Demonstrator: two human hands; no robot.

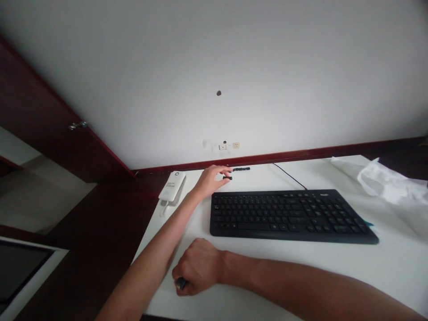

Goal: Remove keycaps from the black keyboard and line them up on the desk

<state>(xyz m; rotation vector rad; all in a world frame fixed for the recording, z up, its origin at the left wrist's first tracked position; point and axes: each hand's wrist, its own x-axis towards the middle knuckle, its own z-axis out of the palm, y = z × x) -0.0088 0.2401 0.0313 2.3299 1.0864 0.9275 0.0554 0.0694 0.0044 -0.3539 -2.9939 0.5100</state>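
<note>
1. Table (384, 267): white top, running from the lower middle to the right edge of the view; it bears everything listed below.
2. Keyboard (290, 216): black, full width, lying flat across the middle of the table, with a thin black cable (289, 176) leading from its rear edge toward the wall. It sits between the two hands, right of both.
3. White wrapping (388, 183): crumpled sheet or bag at the far right corner of the table, well apart from both hands.
4. Right hand (197, 267): resting on the near left part of the table, just in front of the keyboard's near left corner. Closed into a fist around a small dark object (181, 282), of which only the tip shows below the fingers; what the object is cannot be told.
5. Left hand (211, 178): stretched out to the far edge of the table, behind the keyboard's far left corner. Fingers loosely open and extended, tips at a small black piece (228, 178); whether they grip it or merely touch it cannot be told.
6. White device (172, 186): flat, oblong, at the table's far left corner, just left of the left hand.
7. Black strip (241, 169): short and narrow, lying by the wall, just beyond the left fingertips and apart from them.
</note>
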